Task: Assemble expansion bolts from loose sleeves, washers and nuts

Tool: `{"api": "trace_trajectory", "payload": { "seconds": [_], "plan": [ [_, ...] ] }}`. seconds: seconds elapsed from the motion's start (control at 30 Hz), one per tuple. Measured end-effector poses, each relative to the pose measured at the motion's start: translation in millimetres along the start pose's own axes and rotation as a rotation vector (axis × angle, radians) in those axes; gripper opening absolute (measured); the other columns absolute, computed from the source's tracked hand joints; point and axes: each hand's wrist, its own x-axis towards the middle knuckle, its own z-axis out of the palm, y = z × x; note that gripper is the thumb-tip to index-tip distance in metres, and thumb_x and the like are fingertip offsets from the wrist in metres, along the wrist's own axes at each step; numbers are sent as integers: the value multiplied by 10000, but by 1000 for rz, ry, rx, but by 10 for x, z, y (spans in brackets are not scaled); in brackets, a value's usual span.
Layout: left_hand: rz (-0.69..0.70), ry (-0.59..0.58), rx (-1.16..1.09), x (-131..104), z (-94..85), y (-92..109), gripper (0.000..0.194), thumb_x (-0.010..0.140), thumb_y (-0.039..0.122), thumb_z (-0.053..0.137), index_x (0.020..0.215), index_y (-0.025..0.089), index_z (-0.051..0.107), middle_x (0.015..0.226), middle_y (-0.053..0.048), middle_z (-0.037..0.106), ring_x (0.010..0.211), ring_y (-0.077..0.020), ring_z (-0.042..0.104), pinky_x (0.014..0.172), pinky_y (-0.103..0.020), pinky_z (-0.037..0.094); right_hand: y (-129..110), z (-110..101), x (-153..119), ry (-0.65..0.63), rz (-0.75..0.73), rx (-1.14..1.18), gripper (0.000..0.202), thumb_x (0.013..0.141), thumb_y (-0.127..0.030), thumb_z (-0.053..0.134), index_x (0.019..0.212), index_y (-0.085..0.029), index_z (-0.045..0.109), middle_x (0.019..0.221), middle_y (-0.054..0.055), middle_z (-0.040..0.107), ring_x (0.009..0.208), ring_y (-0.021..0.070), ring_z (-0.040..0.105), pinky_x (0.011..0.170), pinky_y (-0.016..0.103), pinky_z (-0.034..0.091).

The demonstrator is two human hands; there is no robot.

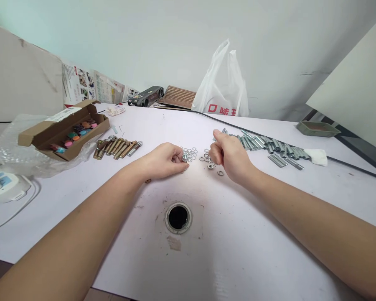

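Note:
My left hand point(168, 161) is closed around a small silver bolt or nut point(185, 156), its shiny end showing between thumb and fingers. Flat thin washers point(192, 154) lie just beyond it. My right hand point(230, 154) is curled with the thumb on top; whatever its fingers pinch, if anything, is hidden. Beside it are thicker rings point(220, 173) and a nut point(210, 166). Several bronze-coloured bolts point(121, 148) lie in a row to the left. Silver metal sleeves point(278, 148) are spread in a long pile to the right.
An open cardboard box point(62, 142) with coloured bottles stands at the left, near a white device point(11, 188). A round hole point(178, 218) opens in the table. Behind are a white bag point(221, 88), a black cable point(238, 126) and a green tray point(318, 128).

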Motion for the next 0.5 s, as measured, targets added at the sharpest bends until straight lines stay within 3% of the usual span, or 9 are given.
{"api": "trace_trajectory", "payload": {
  "seconds": [0.07,0.13,0.2,0.23,0.3,0.4,0.5],
  "plan": [
    [9,2,-2,5,8,-5,296,768,404,616,691,150,485,582,24,496,479,-57,399,404,-183,288,4,36,-10,-24,37,-40,629,932,-564,383,517,-115,530,390,-2,323,404,67,313,450,230,247],
    [21,-3,-12,14,16,-23,291,772,401,613,697,150,484,581,24,488,486,-59,402,409,-183,291,6,90,-29,-86,49,-70,537,933,-564,400,790,-105,641,415,-20,389,415,70,346,459,215,272],
    [31,-3,-22,22,18,-45,301,775,406,611,697,151,472,575,26,474,485,-59,396,407,-184,286,18,133,-53,-183,38,-77,510,934,-570,402,999,-117,628,462,-22,476,463,77,416,503,201,319],
    [31,-6,-25,24,16,-54,302,778,414,608,705,152,478,571,27,467,480,-60,390,403,-187,282,29,144,-65,-233,34,-86,530,934,-584,388,1004,-115,625,483,-11,511,490,80,447,528,200,337],
    [24,-24,-26,23,6,-61,292,785,429,602,737,152,520,573,23,480,477,-66,397,396,-192,284,59,138,-85,-276,20,-117,601,930,-617,356,818,-97,634,470,16,513,492,81,458,542,209,346],
    [-5,-59,-40,8,-15,-41,300,794,445,594,757,149,557,623,3,556,486,-72,436,392,-190,306,104,81,-94,-166,-82,-115,686,917,-625,378,457,-121,448,382,18,378,412,63,346,483,236,281],
    [-35,-40,-52,-22,-27,-5,331,777,450,614,695,152,496,632,0,569,457,-66,427,363,-186,297,110,10,-72,-51,-138,-116,681,911,-598,414,410,-146,322,377,-4,277,396,52,239,440,252,186]
  ]
}}
